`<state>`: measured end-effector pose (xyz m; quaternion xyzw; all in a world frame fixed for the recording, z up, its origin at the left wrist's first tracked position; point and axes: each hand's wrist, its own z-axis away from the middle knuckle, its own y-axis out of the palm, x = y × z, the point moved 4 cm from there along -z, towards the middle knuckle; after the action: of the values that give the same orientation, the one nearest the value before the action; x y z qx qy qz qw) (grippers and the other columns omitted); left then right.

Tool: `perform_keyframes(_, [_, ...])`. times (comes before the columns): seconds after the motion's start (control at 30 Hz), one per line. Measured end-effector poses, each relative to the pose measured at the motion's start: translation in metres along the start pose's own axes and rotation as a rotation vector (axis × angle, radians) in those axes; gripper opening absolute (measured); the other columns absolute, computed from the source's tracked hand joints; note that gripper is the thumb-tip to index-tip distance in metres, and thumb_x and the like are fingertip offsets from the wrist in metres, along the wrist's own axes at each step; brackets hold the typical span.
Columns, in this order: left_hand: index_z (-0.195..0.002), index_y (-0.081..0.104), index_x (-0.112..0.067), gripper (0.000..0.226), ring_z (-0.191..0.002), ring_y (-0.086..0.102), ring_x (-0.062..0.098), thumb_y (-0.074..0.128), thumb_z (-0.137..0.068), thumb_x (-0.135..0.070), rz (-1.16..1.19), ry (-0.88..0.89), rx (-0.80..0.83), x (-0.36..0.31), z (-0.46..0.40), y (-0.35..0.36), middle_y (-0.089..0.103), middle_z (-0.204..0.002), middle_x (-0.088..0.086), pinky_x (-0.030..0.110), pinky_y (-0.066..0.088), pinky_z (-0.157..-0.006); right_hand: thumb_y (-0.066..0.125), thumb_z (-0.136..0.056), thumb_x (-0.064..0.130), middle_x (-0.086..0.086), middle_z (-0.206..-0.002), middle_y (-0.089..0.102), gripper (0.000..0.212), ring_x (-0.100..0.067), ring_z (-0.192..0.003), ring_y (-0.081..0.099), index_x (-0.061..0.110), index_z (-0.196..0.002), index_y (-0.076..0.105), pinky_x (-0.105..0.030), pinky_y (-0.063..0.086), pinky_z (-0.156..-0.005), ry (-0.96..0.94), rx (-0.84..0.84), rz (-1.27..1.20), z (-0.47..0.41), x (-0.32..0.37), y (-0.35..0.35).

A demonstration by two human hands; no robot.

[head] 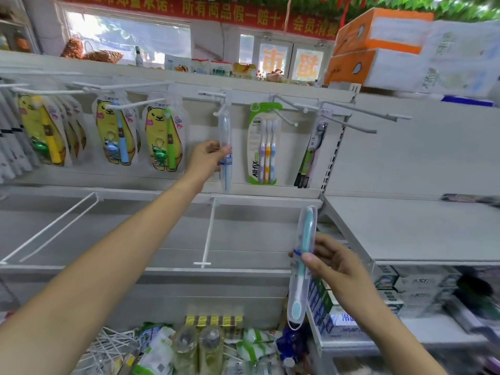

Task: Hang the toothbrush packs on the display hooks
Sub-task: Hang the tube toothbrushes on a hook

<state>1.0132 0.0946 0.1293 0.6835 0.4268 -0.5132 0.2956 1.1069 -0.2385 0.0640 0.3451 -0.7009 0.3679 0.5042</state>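
Note:
A clear pack with a light blue toothbrush [225, 136] hangs from a white display hook [216, 110] on the back panel. My left hand [207, 155] pinches this pack at its middle. My right hand [328, 262] holds a second clear pack with a teal toothbrush [303, 263] upright, low in front of the lower shelf. To the right hang a green three-brush pack [263, 147] and a dark single pack [311, 155]. Bare hooks [362, 110] stick out at the upper right.
Yellow bear-print toothbrush packs [116, 133] fill the hooks on the left. A white shelf with wire dividers [209, 231] lies below the hooks. Bottles and bags [200, 347] crowd a bin at the bottom. Boxed goods [400, 288] sit on right shelves; cartons [378, 47] stand above.

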Motion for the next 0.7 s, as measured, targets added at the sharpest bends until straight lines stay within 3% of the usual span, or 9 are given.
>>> perform_keyframes(0.1, [-0.117, 0.063, -0.003, 0.033, -0.09, 0.064, 0.019, 0.062, -0.097, -0.03, -0.03, -0.019, -0.025, 0.007, 0.005, -0.002, 0.068, -0.099, 0.004, 0.02, 0.053, -0.063, 0.063, -0.091, 0.011, -0.005, -0.108, 0.076, 0.027, -0.016, -0.102, 0.072, 0.011, -0.118, 0.064, -0.022, 0.056, -0.081, -0.002, 0.013, -0.021, -0.003, 0.006, 0.004])
perform_keyframes(0.23, [-0.135, 0.048, -0.012, 0.054, -0.1, 0.062, 0.02, 0.072, -0.09, -0.028, -0.225, -0.029, -0.122, 0.027, 0.031, -0.018, 0.06, -0.12, 0.005, 0.032, 0.053, -0.079, 0.063, -0.092, 0.012, -0.005, -0.106, 0.076, 0.024, -0.019, -0.1, 0.073, 0.01, -0.116, 0.063, -0.03, 0.06, -0.083, -0.014, 0.007, -0.047, -0.011, 0.013, 0.014])
perform_keyframes(0.33, [-0.14, 0.038, -0.024, 0.069, -0.107, 0.053, 0.012, 0.075, -0.083, -0.014, -0.383, 0.175, -0.229, 0.022, 0.078, -0.028, 0.049, -0.127, -0.002, 0.027, 0.048, -0.088, 0.063, -0.09, 0.019, -0.007, -0.106, 0.076, 0.027, -0.024, -0.099, 0.073, 0.011, -0.116, 0.064, -0.034, 0.061, -0.082, -0.012, 0.008, -0.109, -0.019, 0.018, 0.025])
perform_keyframes(0.4, [-0.138, 0.042, -0.028, 0.068, -0.112, 0.051, 0.007, 0.074, -0.082, -0.007, -0.409, 0.356, -0.224, 0.01, 0.118, -0.032, 0.046, -0.131, -0.004, 0.022, 0.049, -0.091, 0.063, -0.091, 0.021, -0.01, -0.107, 0.076, 0.027, -0.028, -0.102, 0.072, 0.011, -0.116, 0.065, -0.039, 0.061, -0.083, 0.014, 0.022, -0.192, -0.026, 0.021, 0.034])
perform_keyframes(0.47, [-0.135, 0.049, -0.025, 0.064, -0.116, 0.051, 0.008, 0.075, -0.081, -0.004, -0.514, 0.56, -0.131, -0.003, 0.156, -0.032, 0.045, -0.133, -0.003, 0.027, 0.049, -0.097, 0.062, -0.093, 0.018, -0.018, -0.11, 0.073, 0.025, -0.035, -0.106, 0.07, 0.007, -0.114, 0.067, -0.039, 0.061, -0.081, 0.071, 0.032, -0.31, -0.034, 0.022, 0.045])
perform_keyframes(0.57, [-0.13, 0.061, -0.015, 0.053, -0.121, 0.054, 0.023, 0.078, -0.081, -0.004, -0.72, 0.856, 0.069, -0.011, 0.201, -0.029, 0.053, -0.134, 0.004, 0.038, 0.048, -0.099, 0.064, -0.092, 0.018, -0.03, -0.117, 0.066, 0.029, -0.037, -0.105, 0.068, -0.001, -0.115, 0.065, -0.038, 0.061, -0.08, 0.195, 0.07, -0.479, -0.044, 0.023, 0.066])
perform_keyframes(0.7, [-0.125, 0.066, -0.011, 0.046, -0.125, 0.055, 0.023, 0.081, -0.082, -0.01, -0.632, 0.891, 0.117, -0.019, 0.231, -0.032, 0.06, -0.133, 0.003, 0.04, 0.047, -0.1, 0.064, -0.09, 0.015, -0.021, -0.1, 0.071, 0.026, -0.027, -0.089, 0.072, -0.003, -0.109, 0.061, -0.036, 0.063, -0.075, 0.326, 0.139, -0.735, -0.052, 0.03, 0.095])
